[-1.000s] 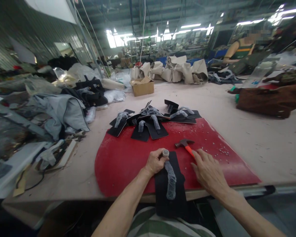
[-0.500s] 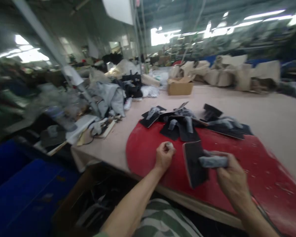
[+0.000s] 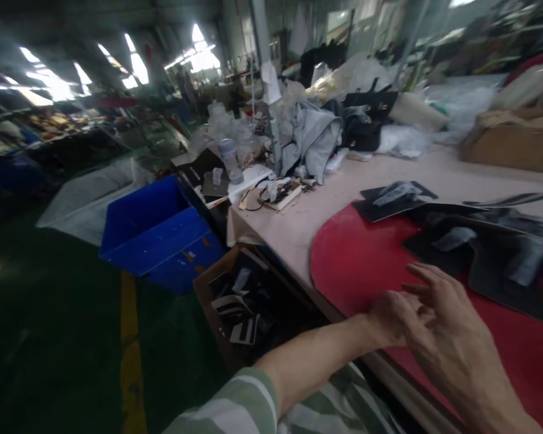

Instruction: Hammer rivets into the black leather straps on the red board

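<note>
My left hand (image 3: 389, 316) is over the near edge of a round-ended red mat (image 3: 357, 259), blurred. Its fingers are mostly behind my right hand (image 3: 452, 337), so what it holds, if anything, cannot be made out. The right hand's fingers are loosely stretched toward the left, and nothing shows in them. The two hands overlap in view; whether they touch is unclear. Beyond them, several dark flat pieces (image 3: 438, 247) lie on the mat, with crumpled greyish wrapped parts (image 3: 455, 238) on them.
An open carton (image 3: 210, 289) with dark and striped scraps stands below the table edge. Left of it is a blue bin (image 3: 163, 241) on the green floor. A grey cloth (image 3: 312, 135), a black bag (image 3: 366, 114) and a cardboard box (image 3: 516, 147) sit along the table.
The view has swung left and down. The dark panel with a grey wrapped part that my right hand held is out of sight. My right hand has come across to my left.
</note>
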A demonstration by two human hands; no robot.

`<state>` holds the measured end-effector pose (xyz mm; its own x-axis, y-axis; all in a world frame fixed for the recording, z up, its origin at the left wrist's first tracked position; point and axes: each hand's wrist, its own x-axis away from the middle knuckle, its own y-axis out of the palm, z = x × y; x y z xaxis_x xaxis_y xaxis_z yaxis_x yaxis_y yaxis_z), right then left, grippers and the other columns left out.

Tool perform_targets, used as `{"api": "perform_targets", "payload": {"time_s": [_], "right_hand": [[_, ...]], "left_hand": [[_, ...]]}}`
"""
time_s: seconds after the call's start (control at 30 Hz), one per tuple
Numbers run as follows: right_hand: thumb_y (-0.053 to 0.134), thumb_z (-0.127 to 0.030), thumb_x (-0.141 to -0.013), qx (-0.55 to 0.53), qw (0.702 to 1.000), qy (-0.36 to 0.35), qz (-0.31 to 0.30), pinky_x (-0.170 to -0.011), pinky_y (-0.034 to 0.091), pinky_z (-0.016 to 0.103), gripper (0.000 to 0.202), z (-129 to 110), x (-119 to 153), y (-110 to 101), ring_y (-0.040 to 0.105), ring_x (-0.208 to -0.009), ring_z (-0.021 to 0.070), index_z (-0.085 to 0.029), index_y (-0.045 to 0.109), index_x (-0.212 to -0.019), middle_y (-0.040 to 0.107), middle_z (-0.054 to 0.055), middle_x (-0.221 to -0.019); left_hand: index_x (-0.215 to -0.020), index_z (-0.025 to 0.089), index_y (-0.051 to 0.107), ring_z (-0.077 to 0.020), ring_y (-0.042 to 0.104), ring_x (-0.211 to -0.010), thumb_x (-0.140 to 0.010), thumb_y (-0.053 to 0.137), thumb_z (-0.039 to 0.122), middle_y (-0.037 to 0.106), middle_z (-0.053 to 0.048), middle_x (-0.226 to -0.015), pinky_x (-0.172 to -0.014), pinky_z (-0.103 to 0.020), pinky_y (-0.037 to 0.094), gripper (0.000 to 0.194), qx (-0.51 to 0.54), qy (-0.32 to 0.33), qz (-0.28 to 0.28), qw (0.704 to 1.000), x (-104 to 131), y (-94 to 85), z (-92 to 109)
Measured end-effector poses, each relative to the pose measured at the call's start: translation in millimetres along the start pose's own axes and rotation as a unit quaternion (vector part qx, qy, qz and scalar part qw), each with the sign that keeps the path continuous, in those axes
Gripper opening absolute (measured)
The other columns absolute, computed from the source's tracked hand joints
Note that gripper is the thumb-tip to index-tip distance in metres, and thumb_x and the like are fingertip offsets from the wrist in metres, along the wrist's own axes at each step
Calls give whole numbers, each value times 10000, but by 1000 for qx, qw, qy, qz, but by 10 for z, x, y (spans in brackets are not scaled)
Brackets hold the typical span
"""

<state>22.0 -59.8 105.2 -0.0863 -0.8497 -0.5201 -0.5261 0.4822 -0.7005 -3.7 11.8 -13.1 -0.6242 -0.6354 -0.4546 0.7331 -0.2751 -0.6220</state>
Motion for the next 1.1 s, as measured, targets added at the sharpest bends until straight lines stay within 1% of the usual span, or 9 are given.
{"api": "perform_targets", "payload": {"time_s": [0.07, 0.17, 0.23, 0.3, 0.47, 0.67, 0.83, 0.93, 1.1], "right_hand": [[482, -527, -890, 4, 999, 49, -5, -808, 562, 408, 469, 247, 111, -126, 651, -903, 215, -185, 541, -1205, 579, 132, -1215], [472, -476, -892, 15, 989, 143, 18, -867, 541, 398, 426, 604, 295, -288, 639, -966, 203, -200, 533, -1210, 554, 122, -1268], [470, -461, -875, 26, 976, 212, 41, -849, 535, 389, 434, 847, 361, -386, 639, -919, 195, -182, 534, -1201, 561, 129, -1246], [482, -451, -844, 41, 959, 275, 63, -864, 518, 395, 451, 1091, 364, -505, 633, -904, 207, -153, 548, -1175, 590, 137, -1183], [492, -387, -843, 69, 914, 396, 50, -937, 468, 371, 463, 1679, 80, -747, 623, -983, 222, -111, 556, -1210, 606, 161, -1204], [526, -359, -861, 76, 913, 399, 44, -990, 432, 321, 534, 2248, -513, -575, 559, -1178, 234, -83, 487, -1316, 571, 176, -1296], [606, -370, -842, 107, 922, 373, 5, -986, 421, 365, 771, 2404, -915, -444, 560, -1181, 284, -89, 285, -1483, 559, 212, -1306], [539, -255, -860, 126, 924, 361, -26, -963, 411, 374, 695, 2345, -1031, -516, 576, -1158, 302, -96, 297, -1492, 598, 220, -1250], [504, -231, -827, 155, 919, 358, -56, -828, 428, 351, 579, 1952, -718, -760, 628, -1033, 305, -162, 455, -1400, 658, 187, -1141]], "left_hand": [[-1014, 169, 672, -294, 644, -1096, -860, 610, 175, 699, -103, -1132, -920, -373, 571, 166, 32, 62, -32, 997, 35, 1, 111], [-1340, 127, 486, -267, 653, -1094, -950, 441, 200, 656, -158, -1217, -923, -395, 571, 400, 94, 28, 4, 995, 116, 38, 169], [-1383, 133, 438, -259, 662, -1070, -948, 413, 171, 655, -167, -1204, -906, -395, 570, 438, 132, 41, -5, 990, 153, 69, 138], [-1320, 156, 491, -251, 666, -1038, -916, 454, 143, 672, -148, -1156, -896, -386, 559, 407, 169, 30, -8, 985, 172, 83, 118], [-1089, 184, 547, -188, 666, -890, -835, 573, 127, 698, -63, -985, -818, -300, 533, 262, 282, -121, -21, 952, 167, 9, 192], [-991, 180, 541, -154, 646, -801, -781, 586, 94, 687, -27, -877, -753, -247, 507, 232, 308, -156, -51, 937, 166, 16, 200], [-1091, 180, 621, -161, 650, -776, -732, 639, 107, 701, -27, -872, -741, -249, 522, 366, 293, -150, -40, 944, 178, 99, 124], [-1150, 191, 651, -164, 661, -798, -732, 657, 121, 717, -29, -901, -785, -258, 530, 424, 280, -149, -47, 947, 160, 90, 101], [-1007, 164, 655, -158, 664, -785, -753, 684, 174, 711, -28, -871, -753, -239, 535, 256, 325, -175, -50, 928, 132, 29, 117]]}}
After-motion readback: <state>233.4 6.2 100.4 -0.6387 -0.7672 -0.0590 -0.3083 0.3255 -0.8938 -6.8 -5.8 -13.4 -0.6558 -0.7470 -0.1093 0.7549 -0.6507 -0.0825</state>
